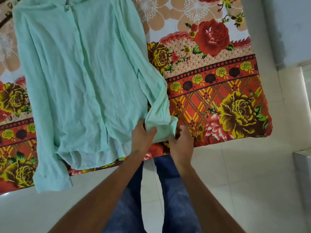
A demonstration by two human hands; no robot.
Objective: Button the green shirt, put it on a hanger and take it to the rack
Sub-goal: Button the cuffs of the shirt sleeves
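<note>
The pale green shirt (80, 78) lies spread front-up on the bed, collar at the top, placket closed down the middle. Its one sleeve runs down to the bed's near edge, where the cuff (161, 126) is pinched between both hands. My left hand (143, 138) grips the cuff's left side with the thumb on top. My right hand (180, 140) holds the cuff's right edge from below. The other sleeve (50, 172) hangs over the bed's front edge at the left. No hanger or rack is in view.
The bed is covered by a floral sheet (218, 91) in red, orange and yellow; its corner is at the right. White tiled floor (252, 182) lies in front and to the right. My legs in blue jeans (151, 199) stand against the bed's edge.
</note>
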